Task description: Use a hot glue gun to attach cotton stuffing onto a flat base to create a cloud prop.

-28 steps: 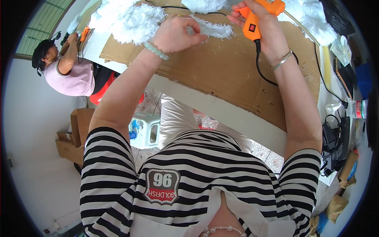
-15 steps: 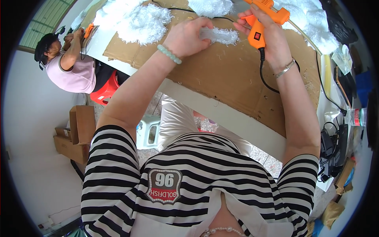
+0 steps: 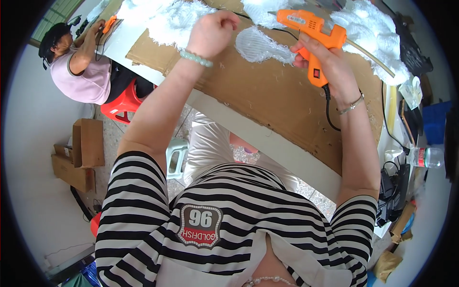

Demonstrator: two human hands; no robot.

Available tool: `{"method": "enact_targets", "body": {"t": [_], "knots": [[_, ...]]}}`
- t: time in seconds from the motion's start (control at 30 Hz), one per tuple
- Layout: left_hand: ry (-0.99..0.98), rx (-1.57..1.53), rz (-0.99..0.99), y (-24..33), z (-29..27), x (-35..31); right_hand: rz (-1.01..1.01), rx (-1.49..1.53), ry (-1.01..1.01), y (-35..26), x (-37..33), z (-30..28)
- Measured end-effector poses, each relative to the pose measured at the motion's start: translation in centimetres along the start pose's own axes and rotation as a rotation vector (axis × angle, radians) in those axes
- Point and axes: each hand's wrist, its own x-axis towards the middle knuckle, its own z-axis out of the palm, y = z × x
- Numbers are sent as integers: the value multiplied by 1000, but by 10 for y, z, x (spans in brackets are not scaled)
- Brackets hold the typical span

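My right hand (image 3: 330, 60) is wrapped round the handle of an orange hot glue gun (image 3: 311, 24), a long glue stick (image 3: 370, 55) poking out of its back. The gun's nozzle points left. Below the nozzle, a white fluffy fabric piece (image 3: 260, 44) lies on the cardboard, its ribbed side up and its narrow end near my right fingertips. My left hand (image 3: 213, 34) is raised left of that piece, fingers curled together beside a pile of white fluffy pieces (image 3: 167, 24). Whether anything small is between those fingers is hidden.
The brown cardboard (image 3: 267, 95) covers much of the white table (image 3: 267, 138). More white fluffy pieces (image 3: 368, 28) lie at the far right, near a black plastic bag (image 3: 413, 48). The gun's black cord (image 3: 329, 107) trails down right. A co-worker (image 3: 79, 71) sits at the far left.
My left hand has let go of the fluffy piece and moved left. The piece now lies spread on the cardboard. The glue gun has shifted lower, showing its nozzle.
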Motion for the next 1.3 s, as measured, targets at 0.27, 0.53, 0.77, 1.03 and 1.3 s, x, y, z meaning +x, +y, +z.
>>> {"method": "enact_targets", "body": {"t": [0.27, 0.53, 0.77, 1.03, 1.3], "knots": [[-98, 40, -240, -10, -8, 5, 85, -265, -123, -10, 8, 18], [-238, 302, -67, -18, 15, 14, 136, -364, -53, 1, 20, 38], [-190, 225, -110, -23, 20, 12, 203, -404, 33, 3, 29, 42], [-179, 195, -126, -23, 20, 10, 196, -395, 27, 7, 32, 43], [-190, 200, -142, -22, 18, 9, 206, -436, 34, 8, 31, 46]]}}
